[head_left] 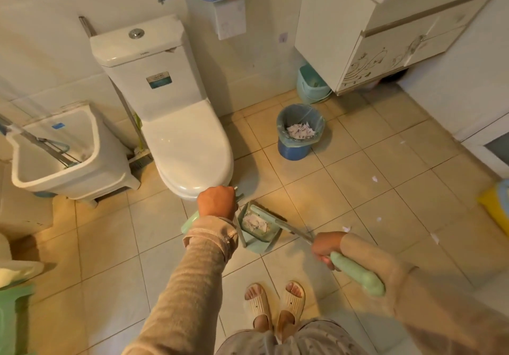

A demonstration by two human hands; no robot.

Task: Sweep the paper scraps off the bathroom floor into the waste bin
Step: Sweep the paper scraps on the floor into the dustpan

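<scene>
My left hand (217,202) grips the green handle of the dustpan (258,228), which rests on the tiles in front of the toilet with white paper scraps (254,221) in it. My right hand (327,247) is closed on the green broom handle (358,274), whose metal shaft runs to the broom head at the dustpan's mouth. The blue waste bin (298,131), lined with a bag, stands beyond the dustpan and holds paper scraps. A few loose paper scraps (346,228) lie on the floor to the right.
The white toilet (187,145) is directly ahead on the left, with a mop sink (68,156) beside it. A wall cabinet (385,37) hangs at the right, a green bucket (312,84) under it. My slippered feet (275,305) are below.
</scene>
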